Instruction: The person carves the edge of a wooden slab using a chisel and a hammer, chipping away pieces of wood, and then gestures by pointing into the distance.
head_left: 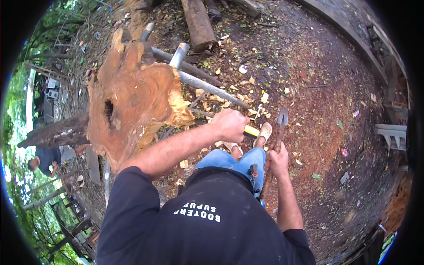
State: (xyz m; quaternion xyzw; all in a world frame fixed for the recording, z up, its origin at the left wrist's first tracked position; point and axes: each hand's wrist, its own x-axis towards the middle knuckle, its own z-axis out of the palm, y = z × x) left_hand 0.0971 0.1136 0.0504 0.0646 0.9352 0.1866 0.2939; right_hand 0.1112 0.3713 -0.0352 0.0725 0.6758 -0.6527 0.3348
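My left hand (229, 126) is closed round a tool with a yellow and black handle (251, 131). The handle's end sticks out to the right of the fist; the tool's other end I cannot make out. In my right hand (278, 161), wrapped in the fingers, is a long rusty gouge (279, 138). Its curved, shiny blade points away from me, and its shaft runs back beside my leg. To the left stands a big reddish-brown wood slab (132, 95), with a dark hole and a pale, freshly chipped edge beside my left forearm.
Metal pipes (214, 90) stick out past the slab's far side. Pale wood chips (265, 97) litter the ground near my feet. Logs (198, 26) lie at the far side. Another person (46, 160) is low down at the far left. A grey plastic chair (391, 134) stands right.
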